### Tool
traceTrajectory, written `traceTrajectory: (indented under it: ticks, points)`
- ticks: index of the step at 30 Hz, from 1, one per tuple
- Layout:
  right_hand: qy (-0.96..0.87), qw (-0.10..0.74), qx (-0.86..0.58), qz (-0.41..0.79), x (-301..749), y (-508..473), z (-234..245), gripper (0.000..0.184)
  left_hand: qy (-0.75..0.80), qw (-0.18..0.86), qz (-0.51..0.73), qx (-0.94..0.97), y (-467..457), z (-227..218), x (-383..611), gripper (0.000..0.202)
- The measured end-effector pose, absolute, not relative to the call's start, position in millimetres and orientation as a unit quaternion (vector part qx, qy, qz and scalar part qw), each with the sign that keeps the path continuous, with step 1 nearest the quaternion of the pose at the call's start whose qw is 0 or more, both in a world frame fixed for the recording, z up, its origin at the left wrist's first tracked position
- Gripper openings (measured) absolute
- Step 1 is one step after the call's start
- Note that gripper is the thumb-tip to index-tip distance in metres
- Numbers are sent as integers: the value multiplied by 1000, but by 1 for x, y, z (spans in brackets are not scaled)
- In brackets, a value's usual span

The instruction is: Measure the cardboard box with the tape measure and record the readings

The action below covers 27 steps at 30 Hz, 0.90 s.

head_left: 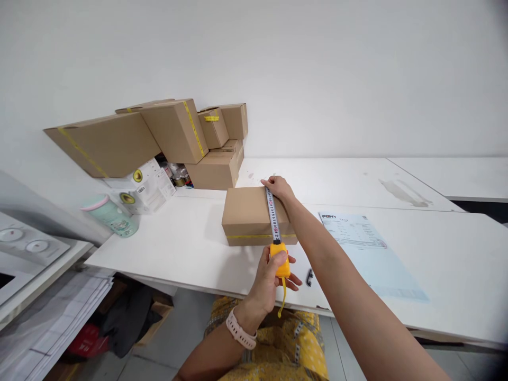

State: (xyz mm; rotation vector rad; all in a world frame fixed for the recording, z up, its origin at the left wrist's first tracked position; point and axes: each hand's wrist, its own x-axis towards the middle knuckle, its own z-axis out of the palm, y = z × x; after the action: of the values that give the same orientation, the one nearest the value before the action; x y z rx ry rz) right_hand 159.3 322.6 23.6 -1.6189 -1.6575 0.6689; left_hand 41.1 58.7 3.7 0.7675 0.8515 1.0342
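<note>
A small brown cardboard box (246, 214) with a yellow tape band lies on the white table (190, 248). My left hand (272, 278) is closed round a yellow tape measure (280, 260) at the box's near edge. Its white blade (272, 214) runs across the box top. My right hand (279, 187) pinches the blade's end against the far top edge of the box.
A pile of taped cardboard boxes (174, 137) leans on the wall at the back left, with white product cartons (145, 185) and a mint cylinder (111, 214) below. A blue printed sheet (365, 248) and a small dark pen (309, 276) lie right of the box.
</note>
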Motion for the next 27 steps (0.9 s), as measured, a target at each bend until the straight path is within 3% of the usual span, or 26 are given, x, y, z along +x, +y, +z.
traceTrajectory:
  ticks: [4,9,13,17,21,27]
  points:
    - [-572,497,-554,343,174,326,31,51,364,685,499,386,57,-2,23,49]
    - [-479,602,-546,332,226,277,15,46,405,488,655,412,68,-28,-40,65]
    - [-456,554,-613,331,248,210,-26,58,462,395,715,345,97,-51,-82,55]
    - [-509,520,-573,378,236,174,-44,70,469,425,699,333,125,-55,-92,47]
    - [-565,515,-566,308,228,173,-20,69,426,449,699,359,140,-31,-88,47]
    - [-535,518,-634,210,234,193,23,53,366,452,686,436,150,12,-82,50]
